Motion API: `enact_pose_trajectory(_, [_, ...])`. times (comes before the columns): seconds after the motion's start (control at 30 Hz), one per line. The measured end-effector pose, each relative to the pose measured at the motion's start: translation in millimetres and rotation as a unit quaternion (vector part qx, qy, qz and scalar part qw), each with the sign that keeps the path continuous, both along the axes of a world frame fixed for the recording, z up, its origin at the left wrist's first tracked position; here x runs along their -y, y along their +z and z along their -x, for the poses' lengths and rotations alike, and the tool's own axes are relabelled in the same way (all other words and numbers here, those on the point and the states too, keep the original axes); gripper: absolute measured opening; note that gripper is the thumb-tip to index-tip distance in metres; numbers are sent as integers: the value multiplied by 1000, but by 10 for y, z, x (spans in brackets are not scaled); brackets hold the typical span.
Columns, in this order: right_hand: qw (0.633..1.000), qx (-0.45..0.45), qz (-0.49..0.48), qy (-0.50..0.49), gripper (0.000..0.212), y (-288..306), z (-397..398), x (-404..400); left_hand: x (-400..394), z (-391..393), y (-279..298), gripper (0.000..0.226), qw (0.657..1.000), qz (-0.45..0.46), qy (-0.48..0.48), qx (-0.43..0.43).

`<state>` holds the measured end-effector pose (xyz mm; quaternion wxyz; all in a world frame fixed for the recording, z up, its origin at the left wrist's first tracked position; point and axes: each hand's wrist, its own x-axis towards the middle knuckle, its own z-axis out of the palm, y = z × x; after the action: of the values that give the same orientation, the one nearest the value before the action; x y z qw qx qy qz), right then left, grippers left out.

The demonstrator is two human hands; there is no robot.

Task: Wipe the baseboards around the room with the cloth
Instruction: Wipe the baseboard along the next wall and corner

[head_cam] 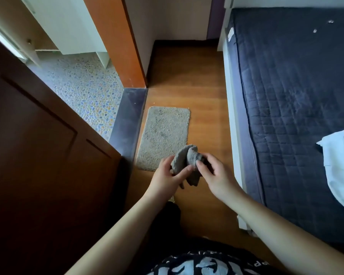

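A grey cloth (184, 159) is bunched up in front of me, above the wooden floor. My left hand (168, 175) grips its left fold from below. My right hand (213, 173) pinches its right fold with thumb and fingers. A dark baseboard (184, 42) runs along the foot of the white far wall, and another dark baseboard (151, 62) follows the left wall down to the orange door frame. Both hands are well away from these boards.
A grey mat (163, 133) lies on the floor by a dark threshold (127, 120) to a pebble-tiled room. A dark brown door (38, 145) stands open at left. A bed with a dark quilted mattress (298, 108) and white fabric (340, 165) fills the right.
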<state>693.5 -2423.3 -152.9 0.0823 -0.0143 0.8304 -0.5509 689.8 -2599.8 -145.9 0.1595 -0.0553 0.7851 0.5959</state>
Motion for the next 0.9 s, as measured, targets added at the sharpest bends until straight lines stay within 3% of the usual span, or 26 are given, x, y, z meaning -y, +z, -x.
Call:
enact_pose_trajectory(0.1, [999, 47, 16, -8, 18, -56, 531, 23, 159, 517, -123, 7, 997, -46, 34, 42])
enact_pose_trajectory(0.23, [985, 106, 75, -111, 23, -27, 1187, -27, 345, 1171, -180, 15, 979, -153, 80, 113])
enact_pose_trajectory(0.33, [972, 137, 141, -132, 23, -13, 1612, -114, 424, 1659, -158, 23, 969, -191, 49, 149])
enact_pose_trajectory(0.43, [964, 152, 169, -139, 35, -4, 1970, -254, 412, 2133, -92, 24, 969, -195, 15, 150])
enact_pose_trajectory(0.67, [957, 135, 214, -142, 27, -69, 2813, -834, -38, 3136, -97, 29, 954, -246, -8, 172])
enact_pose_trajectory(0.8, [939, 175, 283, -89, 25, -184, 3346, -1355, -440, 3736, -101, 35, 957, -247, 16, 151])
enact_pose_trajectory(0.9, [955, 192, 225, 9, 30, -184, 3710, -1745, -772, 4161, 40, 40, 965, -223, -11, 141])
